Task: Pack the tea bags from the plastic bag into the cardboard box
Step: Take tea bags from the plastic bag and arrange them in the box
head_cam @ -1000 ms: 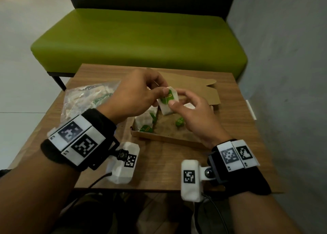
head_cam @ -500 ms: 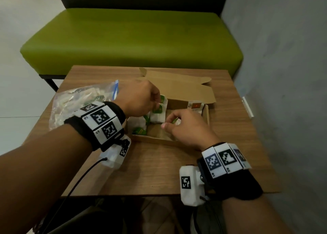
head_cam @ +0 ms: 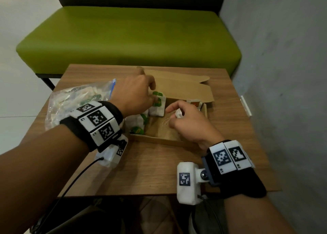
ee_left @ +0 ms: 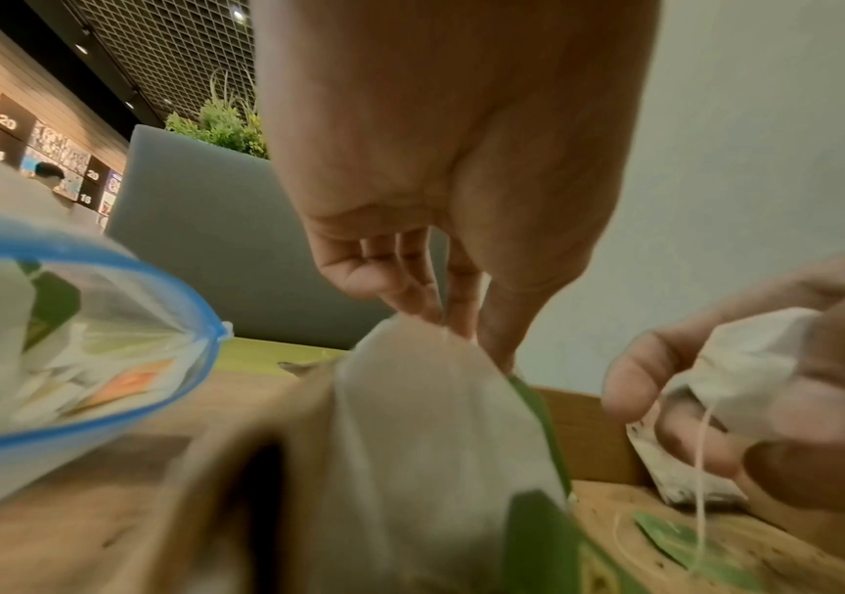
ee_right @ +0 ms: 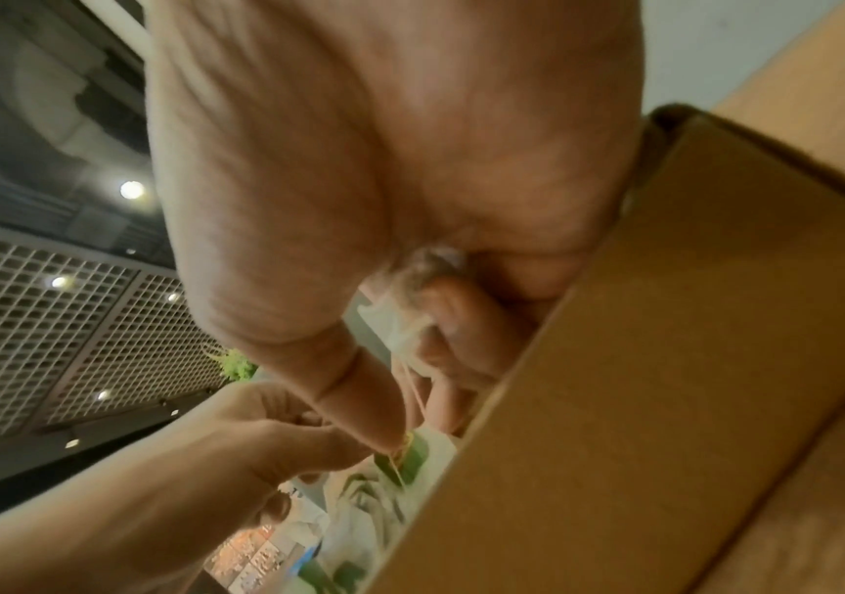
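The open cardboard box point(head_cam: 164, 141) lies mid-table with several white tea bags with green tags along its left side. My left hand point(head_cam: 153, 96) pinches the top of a standing tea bag point(head_cam: 157, 108) at the box's back left; the left wrist view shows the fingertips point(ee_left: 461, 325) on its top edge point(ee_left: 425, 402). Over the box's middle, my right hand point(head_cam: 174, 112) grips a loose tea bag point(head_cam: 178, 113). Its string hangs down to a green tag point(ee_left: 684, 542) on the box floor. The plastic bag point(head_cam: 76, 100) with more tea bags lies to the left.
The box lid point(head_cam: 185, 88) folds back toward a green bench point(head_cam: 123, 38). A grey wall point(head_cam: 283, 74) runs along the table's right side. An orange-tagged tea bag point(head_cam: 194, 103) stands at the box's back right. Bare wooden table point(head_cam: 150, 171) lies in front of the box.
Both hands held one tea bag above the box a second ago. My left hand has set it down upright in the box, and my right hand has picked up another tea bag from inside.
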